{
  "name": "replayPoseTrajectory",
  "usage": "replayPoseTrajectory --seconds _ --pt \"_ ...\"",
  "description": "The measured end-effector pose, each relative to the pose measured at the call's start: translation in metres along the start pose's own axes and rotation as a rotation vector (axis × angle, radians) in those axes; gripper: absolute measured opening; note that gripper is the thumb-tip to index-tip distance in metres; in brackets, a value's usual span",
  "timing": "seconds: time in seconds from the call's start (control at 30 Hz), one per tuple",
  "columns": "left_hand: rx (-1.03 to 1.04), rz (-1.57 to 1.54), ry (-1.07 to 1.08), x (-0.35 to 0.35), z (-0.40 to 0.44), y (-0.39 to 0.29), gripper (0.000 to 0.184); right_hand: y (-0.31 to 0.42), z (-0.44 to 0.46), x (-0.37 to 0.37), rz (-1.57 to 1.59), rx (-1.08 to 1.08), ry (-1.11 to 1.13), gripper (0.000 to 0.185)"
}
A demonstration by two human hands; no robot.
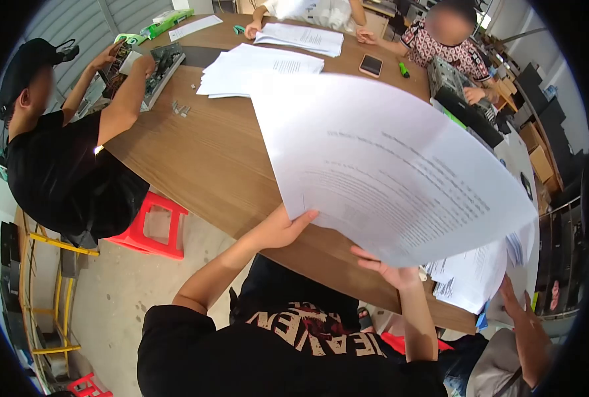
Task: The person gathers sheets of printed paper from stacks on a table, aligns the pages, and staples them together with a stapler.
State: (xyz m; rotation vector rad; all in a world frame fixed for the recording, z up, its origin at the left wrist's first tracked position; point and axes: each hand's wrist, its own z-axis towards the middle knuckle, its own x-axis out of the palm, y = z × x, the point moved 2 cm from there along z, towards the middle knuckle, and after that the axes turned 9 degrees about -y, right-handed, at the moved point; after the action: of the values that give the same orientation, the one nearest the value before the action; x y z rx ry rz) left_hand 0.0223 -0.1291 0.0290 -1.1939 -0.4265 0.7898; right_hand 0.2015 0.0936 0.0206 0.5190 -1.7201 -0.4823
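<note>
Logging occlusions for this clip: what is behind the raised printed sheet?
Beyond the printed sheet, at upper left, part of a paper stack shows on the wooden table; whatever lies directly behind the sheet is covered and cannot be seen.

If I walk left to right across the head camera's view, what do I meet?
Far-left black cap, red stool by the table, left hand, right hand, cardboard box.

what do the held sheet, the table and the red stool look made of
Sheet: matte white paper, as it's thin, curved and printed.
Table: wood or wood-look laminate, low sheen, from its brown grain; the core isn't visible.
Stool: probably smooth moulded plastic, given its even red colour.
</note>
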Motion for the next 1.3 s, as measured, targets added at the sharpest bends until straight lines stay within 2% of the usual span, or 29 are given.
replayPoseTrajectory --seconds 0.07,0.1,0.13,0.2,0.23,0.27,0.33,0.4,0.43,0.47,0.5,0.57,0.63,0.67,0.7,0.77,0.83,0.9,0.93,1.0,1.03,1.1,1.13,1.2,1.27,1.3 --pt "0.032 -0.004 0.053 0.003 0.003 -0.004 0.029 -0.003 0.002 -0.003 -0.439 0.236 0.035 0.083" --pt "0.049 -0.013 0.108 0.004 0.005 -0.005 0.028 -0.004 0.002 0.001 -0.427 0.345 -0.02 0.083" --pt "0.056 -0.011 0.106 0.004 0.008 -0.004 0.028 -0.006 0.004 0.003 -0.432 0.341 -0.017 0.083" --pt "0.069 -0.054 0.218 0.006 0.013 -0.001 0.034 -0.008 0.006 0.011 0.337 0.464 0.239 0.077" --pt "0.074 -0.055 0.217 0.005 0.016 0.002 0.034 -0.009 0.005 0.007 0.333 0.462 0.241 0.077" --pt "0.02 -0.091 0.266 0.004 0.02 0.005 0.035 -0.01 0.005 0.007 0.318 0.41 0.151 0.078" --pt "-0.033 -0.127 0.313 0.003 0.029 0.014 0.036 -0.006 0.002 0.014 -0.01 0.347 -0.027 0.059" --pt "0.217 -0.433 0.51 0.002 0.041 0.018 0.035 -0.005 0.0 0.016 -0.409 0.271 -0.259 0.05" --pt "0.268 -0.26 0.564 -0.004 0.048 0.025 0.044 -0.004 0.001 0.016 -0.424 0.203 -0.279 0.046" --pt "0.266 -0.257 0.552 -0.004 0.045 0.027 0.044 -0.001 0.001 0.012 -0.429 0.212 -0.272 0.046" --pt "0.127 -0.37 0.374 -0.007 0.044 0.03 0.046 0.003 0.001 0.006 -0.492 0.091 -0.322 0.044" --pt "-0.025 -0.477 0.191 -0.014 0.038 0.032 0.047 0.007 0.003 0.008 -0.516 -0.127 -0.391 0.039" --pt "-0.283 -0.536 -0.236 -0.035 0.038 0.021 0.048 0.01 0.003 0.005 -0.641 -0.31 -0.477 0.034" --pt "-0.368 -0.533 -0.329 -0.053 0.042 0.024 0.045 0.01 0.002 0.004 -0.7 -0.402 -0.522 0.031" --pt "-0.449 -0.528 -0.419 -0.074 0.047 0.027 0.043 0.007 0.0 0.001 -0.692 -0.402 -0.529 0.031" --pt "-0.385 -0.431 -0.466 -0.116 0.042 0.037 0.036 0.005 -0.008 0.0 -0.949 -0.629 -0.613 0.026" --pt "-0.322 -0.201 -0.61 -0.132 0.04 0.014 0.026 -0.001 -0.017 0.006 -0.97 -0.66 -0.672 0.024" --pt "-0.155 -0.066 -0.551 -0.133 0.048 -0.014 0.027 -0.014 -0.024 0.008 -0.939 -0.7 -0.722 0.023" --pt "-0.174 -0.071 -0.51 -0.122 0.055 -0.027 0.027 -0.019 -0.026 0.009 -0.926 -0.696 -0.769 0.023" --pt "-0.005 0.013 -0.267 -0.074 0.07 -0.061 0.029 -0.026 -0.033 0.012 -0.925 -0.724 -0.784 0.023" --pt "-0.033 -0.011 -0.227 -0.051 0.077 -0.061 0.029 -0.03 -0.035 0.013 -0.887 -0.741 -0.8 0.023" --pt "0.167 0.133 0.051 -0.001 0.095 -0.059 0.033 -0.04 -0.038 0.008 -0.826 -0.752 -0.827 0.022" --pt "0.155 0.108 0.078 0.018 0.102 -0.06 0.033 -0.043 -0.039 0.011 -0.784 -0.747 -0.838 0.022" --pt "0.303 0.427 0.285 0.053 0.113 -0.058 0.036 -0.047 -0.045 0.012 -0.774 -0.731 -0.861 0.022" --pt "0.281 0.375 0.346 0.074 0.125 -0.043 0.028 -0.052 -0.048 0.011 -0.74 -0.751 -0.871 0.022" --pt "0.203 0.388 0.408 0.082 0.13 -0.042 0.024 -0.054 -0.05 0.01 -0.71 -0.777 -0.855 0.022"
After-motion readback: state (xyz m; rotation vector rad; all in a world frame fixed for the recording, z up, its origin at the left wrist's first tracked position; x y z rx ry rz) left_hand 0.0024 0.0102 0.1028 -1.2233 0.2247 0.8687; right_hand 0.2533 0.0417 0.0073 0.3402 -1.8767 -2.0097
